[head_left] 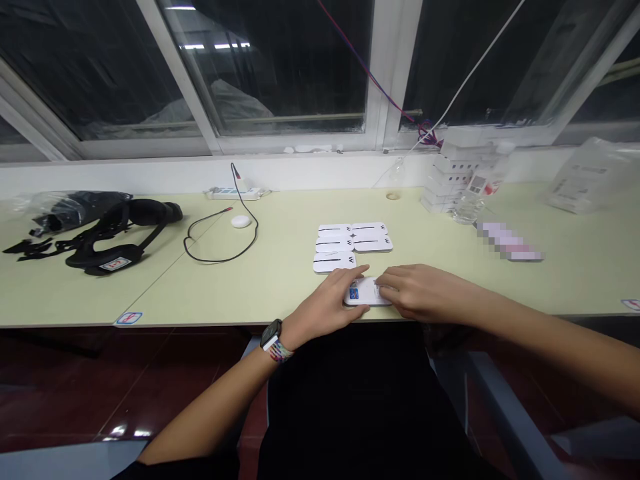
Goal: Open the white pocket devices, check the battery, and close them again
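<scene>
1. nearest us, the left hand (333, 301), watch (271, 333) on its wrist, sits half open around the left end of a flat white case (369, 291), thumb by the near edge, fingers by the far one, and it looks to have hold.
2. the right hand (417, 291) comes in over the other end, fingers bent and bunched at the face; whether they pinch or merely touch, i cannot tell.
3. that case lies flat on the table (280, 293), close to the front edge, blue label (354, 293) up. i'd judge it light, stiff and smooth, perhaps a little slippery; the long edges or the two ends look the best hold, without pressing hard on the face.
4. just beyond, five marked white cases (334, 261) lie grouped, each with a black line and a letter.
5. farther out: black headset (133, 252) and looped cable (215, 261) on the left; clear bottle (470, 200) and stacked white boxes (444, 179) on the right.
6. at the back, a power strip (230, 193) below the dark windows (280, 67).
</scene>
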Demonstrator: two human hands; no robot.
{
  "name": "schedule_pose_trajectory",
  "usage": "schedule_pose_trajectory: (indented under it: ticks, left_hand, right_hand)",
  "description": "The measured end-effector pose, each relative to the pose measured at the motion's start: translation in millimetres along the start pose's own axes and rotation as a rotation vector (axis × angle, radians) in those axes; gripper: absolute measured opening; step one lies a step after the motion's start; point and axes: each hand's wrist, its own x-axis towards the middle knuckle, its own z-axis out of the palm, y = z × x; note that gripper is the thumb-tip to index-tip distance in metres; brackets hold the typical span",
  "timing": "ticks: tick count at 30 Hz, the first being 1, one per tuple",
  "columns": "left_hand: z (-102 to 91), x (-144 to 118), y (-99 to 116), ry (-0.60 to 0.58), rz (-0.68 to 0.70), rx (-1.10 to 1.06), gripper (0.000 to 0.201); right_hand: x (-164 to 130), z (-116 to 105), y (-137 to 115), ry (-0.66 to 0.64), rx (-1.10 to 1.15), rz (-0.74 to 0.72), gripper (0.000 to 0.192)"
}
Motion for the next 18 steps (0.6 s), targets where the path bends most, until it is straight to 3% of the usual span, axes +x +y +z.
schedule_pose_trajectory:
  ticks: [7, 18]
  left_hand:
    - [-2.2, 2, -3, -0.006, -0.033, -0.042, 0.078]
    - [1.8, 5, 4, 0.037, -0.04, -0.016, 0.061]
  right_hand:
    - [5, 8, -5, -0.016, -0.104, -0.09, 0.026]
    - [5, 18, -2, 0.091, -0.228, -0.124, 0.023]
